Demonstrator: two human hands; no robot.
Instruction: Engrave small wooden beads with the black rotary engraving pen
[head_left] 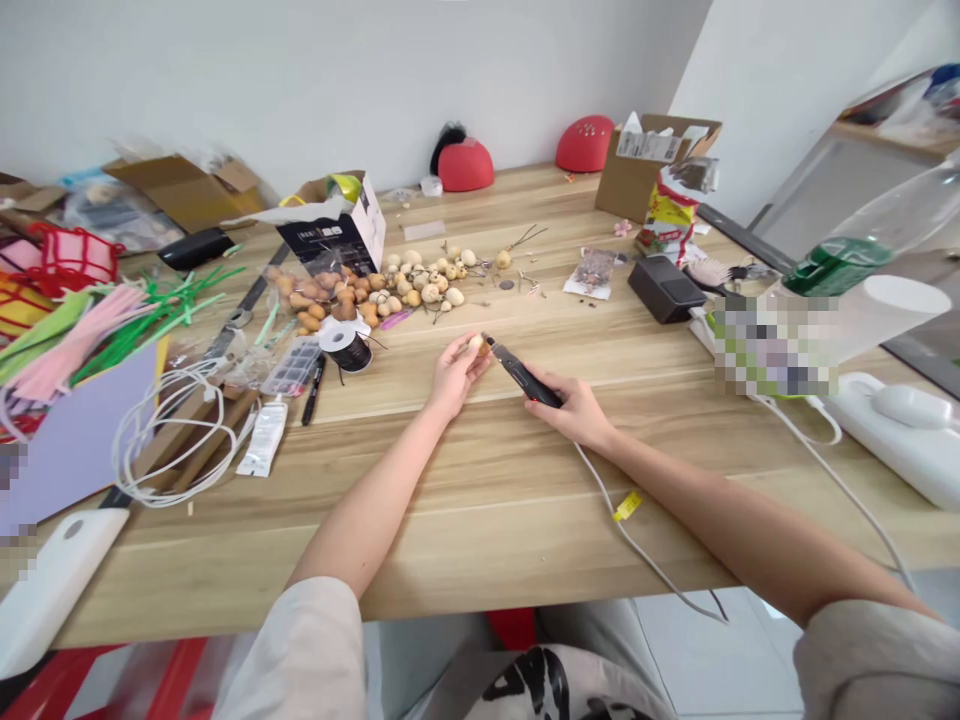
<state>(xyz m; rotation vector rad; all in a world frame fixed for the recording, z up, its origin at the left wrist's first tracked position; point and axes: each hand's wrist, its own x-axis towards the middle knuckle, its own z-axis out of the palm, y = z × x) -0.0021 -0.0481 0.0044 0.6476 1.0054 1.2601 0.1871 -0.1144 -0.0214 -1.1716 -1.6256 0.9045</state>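
Note:
Between the fingertips of my left hand (453,380) is a small pale round bead (476,343), partly hidden by the fingers. My right hand (574,408) is wrapped round a black pen-shaped rotary tool (525,378), which slants up and left. The tool's tip is right beside the bead; whether they touch I cannot tell. From its rear end a white cable (600,490) with a yellow tag (627,505) runs down over the table's front edge. Beyond my hands lies a heap of pale and brown beads (429,280), some strung on dark cord.
Left of my hands are a spool of black cord (346,348), a black marker (313,392), a white tube (264,438) and a coiled white cable (169,430). To the right stand a black box (664,288) and a plastic bottle (847,255). Cartons (652,165) line the back.

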